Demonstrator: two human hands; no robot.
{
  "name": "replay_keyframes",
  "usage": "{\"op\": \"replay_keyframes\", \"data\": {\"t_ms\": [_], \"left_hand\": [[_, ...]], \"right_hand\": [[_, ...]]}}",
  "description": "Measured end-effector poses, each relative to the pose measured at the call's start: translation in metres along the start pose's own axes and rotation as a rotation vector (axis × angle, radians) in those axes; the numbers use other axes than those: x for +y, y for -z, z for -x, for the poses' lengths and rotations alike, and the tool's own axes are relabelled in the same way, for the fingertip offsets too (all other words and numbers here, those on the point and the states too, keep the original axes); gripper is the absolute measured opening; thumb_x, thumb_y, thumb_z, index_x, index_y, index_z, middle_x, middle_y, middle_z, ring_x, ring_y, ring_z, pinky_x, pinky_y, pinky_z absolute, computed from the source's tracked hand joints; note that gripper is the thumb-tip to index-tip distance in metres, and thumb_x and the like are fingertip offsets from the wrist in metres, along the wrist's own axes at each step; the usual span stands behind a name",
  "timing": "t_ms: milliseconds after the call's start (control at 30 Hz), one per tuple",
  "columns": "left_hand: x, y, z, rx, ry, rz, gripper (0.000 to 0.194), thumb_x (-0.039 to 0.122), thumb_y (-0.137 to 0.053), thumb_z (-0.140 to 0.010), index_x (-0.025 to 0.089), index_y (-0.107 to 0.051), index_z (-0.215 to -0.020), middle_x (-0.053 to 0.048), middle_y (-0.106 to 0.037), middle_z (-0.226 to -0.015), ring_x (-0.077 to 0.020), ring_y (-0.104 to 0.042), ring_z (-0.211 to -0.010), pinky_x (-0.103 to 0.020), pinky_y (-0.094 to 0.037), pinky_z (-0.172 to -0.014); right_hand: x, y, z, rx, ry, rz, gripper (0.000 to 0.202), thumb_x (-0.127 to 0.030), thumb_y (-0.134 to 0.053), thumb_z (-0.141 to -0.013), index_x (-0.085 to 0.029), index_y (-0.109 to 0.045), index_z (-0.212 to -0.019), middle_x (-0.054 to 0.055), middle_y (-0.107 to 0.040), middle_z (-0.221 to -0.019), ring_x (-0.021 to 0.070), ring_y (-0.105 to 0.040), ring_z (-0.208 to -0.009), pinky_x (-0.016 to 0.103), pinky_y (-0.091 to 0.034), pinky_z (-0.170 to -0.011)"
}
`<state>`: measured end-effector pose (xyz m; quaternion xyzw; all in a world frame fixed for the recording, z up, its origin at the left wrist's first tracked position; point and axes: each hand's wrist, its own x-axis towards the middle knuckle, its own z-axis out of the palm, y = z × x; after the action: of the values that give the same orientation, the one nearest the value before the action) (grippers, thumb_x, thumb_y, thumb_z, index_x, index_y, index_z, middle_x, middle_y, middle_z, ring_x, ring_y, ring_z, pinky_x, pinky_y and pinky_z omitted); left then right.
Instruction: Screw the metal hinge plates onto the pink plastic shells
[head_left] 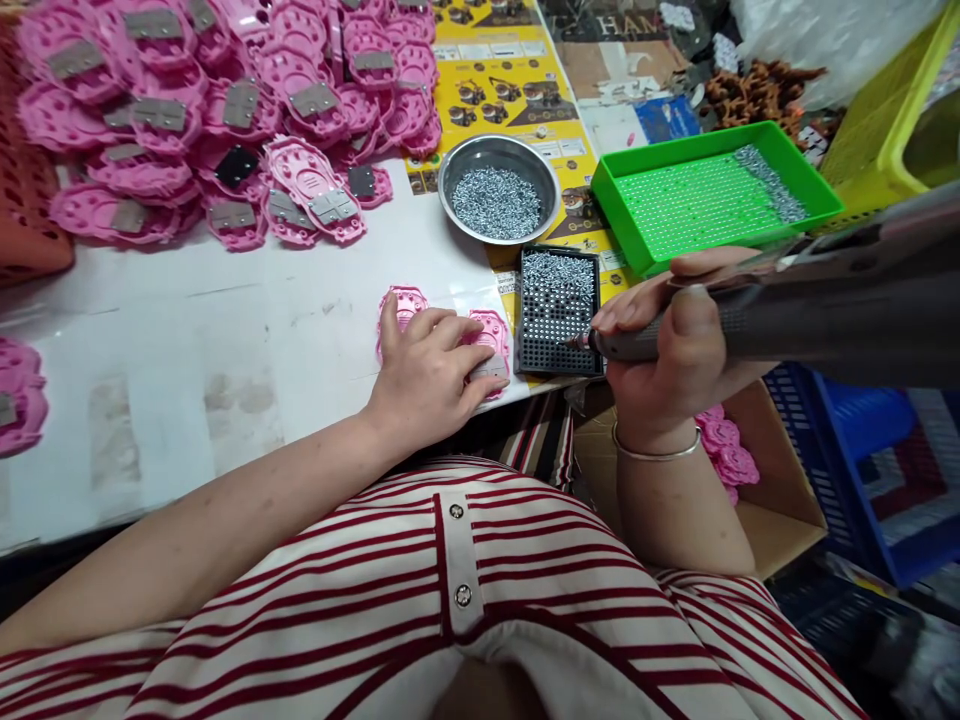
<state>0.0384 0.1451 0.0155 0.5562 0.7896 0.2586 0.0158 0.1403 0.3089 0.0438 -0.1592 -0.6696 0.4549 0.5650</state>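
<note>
My left hand (431, 365) lies with its fingers spread over two pink plastic parts on the white table. Its outermost finger touches the left pink part (407, 303). The other fingers and thumb rest on the right pink part (489, 328), partly covering its grey metal plate (491, 367). My right hand (675, 345) is closed around a dark power screwdriver (787, 320), held nearly level. Its tip points left, over the lower right of a black perforated screw tray (559, 345); I cannot tell whether it touches a screw. Small silvery screws (559, 272) crowd the tray's far end.
A metal bowl of screws (496, 200) stands behind the tray. To its right is a green tray (652, 215) with more screws. Pink parts with metal plates (300, 100) are heaped at the back left. A cardboard box (787, 480) and blue crate (840, 480) sit at lower right.
</note>
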Motion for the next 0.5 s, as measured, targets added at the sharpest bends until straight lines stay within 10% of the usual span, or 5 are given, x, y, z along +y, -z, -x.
{"op": "replay_keyframes", "data": {"t_ms": [500], "left_hand": [[-0.003,0.005,0.001,-0.01,0.039,0.019,0.02,0.046,-0.067,-0.09,0.03,-0.076,-0.098,-0.004,-0.068,-0.125,-0.0342,-0.052,-0.124,-0.073,-0.011,-0.119]], "right_hand": [[-0.024,0.0,-0.008,-0.072,0.097,-0.247,0.018,-0.048,-0.057,-0.087,-0.033,-0.063,-0.094,-0.008,-0.042,-0.056,0.0068,-0.042,-0.042,0.025,-0.047,-0.043]]}}
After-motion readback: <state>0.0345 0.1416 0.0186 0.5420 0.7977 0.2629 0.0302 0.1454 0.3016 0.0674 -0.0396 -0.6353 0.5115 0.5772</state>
